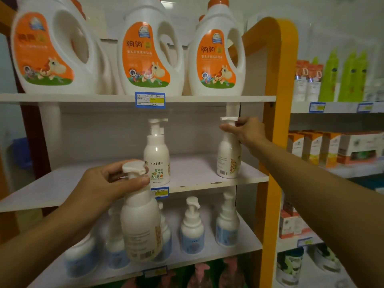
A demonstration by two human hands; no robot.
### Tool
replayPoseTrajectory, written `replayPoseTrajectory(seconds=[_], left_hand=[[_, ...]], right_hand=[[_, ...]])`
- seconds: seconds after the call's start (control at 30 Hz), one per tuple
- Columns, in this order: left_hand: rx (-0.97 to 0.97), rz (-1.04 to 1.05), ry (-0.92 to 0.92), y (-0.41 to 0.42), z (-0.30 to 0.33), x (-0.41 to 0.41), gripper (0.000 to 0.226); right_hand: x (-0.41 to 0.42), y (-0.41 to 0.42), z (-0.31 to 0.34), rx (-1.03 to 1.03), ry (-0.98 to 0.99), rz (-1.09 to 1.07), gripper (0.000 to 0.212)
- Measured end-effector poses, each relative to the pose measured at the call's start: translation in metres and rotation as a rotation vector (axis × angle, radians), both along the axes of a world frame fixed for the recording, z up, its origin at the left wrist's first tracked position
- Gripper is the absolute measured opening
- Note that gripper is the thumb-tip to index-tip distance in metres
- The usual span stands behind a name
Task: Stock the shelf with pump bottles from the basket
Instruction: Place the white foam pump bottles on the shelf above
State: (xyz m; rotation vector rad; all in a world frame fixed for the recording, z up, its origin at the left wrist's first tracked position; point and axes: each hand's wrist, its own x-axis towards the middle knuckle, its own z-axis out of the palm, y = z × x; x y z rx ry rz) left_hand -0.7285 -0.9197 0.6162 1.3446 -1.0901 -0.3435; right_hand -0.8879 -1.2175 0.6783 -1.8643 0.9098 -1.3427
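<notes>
On shelf, bottle under right hand

Both arms reach forward. The left hand, near 7 o'clock, curls its fingers and thumb round a bottle neck, held in the air. The right hand, out toward 2 o'clock, pinches a second bottle below its pump.
</notes>
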Motion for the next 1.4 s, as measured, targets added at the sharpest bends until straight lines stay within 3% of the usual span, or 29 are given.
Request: replayPoseTrajectory(seconds=[0.1, 0.27, 0.33, 0.47, 0.53, 0.63, 0.73, 0.93, 1.1, 1.2, 1.3, 1.4], left_hand=[[0.033, -0.003, -0.013, 0.000, -0.006, 0.003, 0.061], [0.046, 0.018, 0.006, -0.002, -0.015, -0.002, 0.059], [0.067, 0.025, -0.001, -0.003, -0.018, -0.005, 0.072], [0.056, 0.012, -0.005, -0.007, -0.021, -0.012, 0.053], [0.061, -0.003, -0.017, -0.008, -0.021, -0.014, 0.051], [0.052, -0.040, -0.020, -0.006, -0.024, -0.015, 0.075], [0.058, -0.033, -0.027, -0.005, -0.029, -0.016, 0.098], [0.110, -0.087, -0.036, 0.001, -0.033, -0.017, 0.094], [0.097, -0.093, 0.006, 0.006, -0.034, -0.014, 0.076], [0.119, -0.053, -0.039, 0.006, -0.037, -0.014, 0.085], [0.135, -0.046, -0.027, 0.007, -0.037, -0.014, 0.069], [0.123, -0.055, -0.037, 0.008, -0.035, -0.017, 0.081]], right_hand=[[-0.001, 0.002, -0.006, 0.009, 0.020, 0.105, 0.053], [-0.019, -0.003, -0.031, 0.105, 0.294, 0.319, 0.066], [-0.024, -0.007, -0.040, 0.138, 0.284, 0.307, 0.065], [-0.018, -0.005, -0.049, 0.044, 0.240, 0.091, 0.066], [-0.016, -0.005, -0.051, 0.061, 0.210, 0.081, 0.068], [-0.021, -0.004, -0.055, 0.153, 0.138, 0.171, 0.066], [-0.022, -0.005, -0.058, 0.111, 0.135, 0.106, 0.060], [-0.017, -0.005, -0.058, 0.142, 0.145, 0.060, 0.059], [-0.017, -0.001, -0.061, 0.089, 0.153, 0.153, 0.062], [-0.021, 0.001, -0.061, 0.089, 0.130, 0.161, 0.061], [-0.020, 0.001, -0.061, 0.089, 0.124, 0.147, 0.065], [-0.018, 0.000, -0.063, 0.081, 0.114, 0.141, 0.066]])
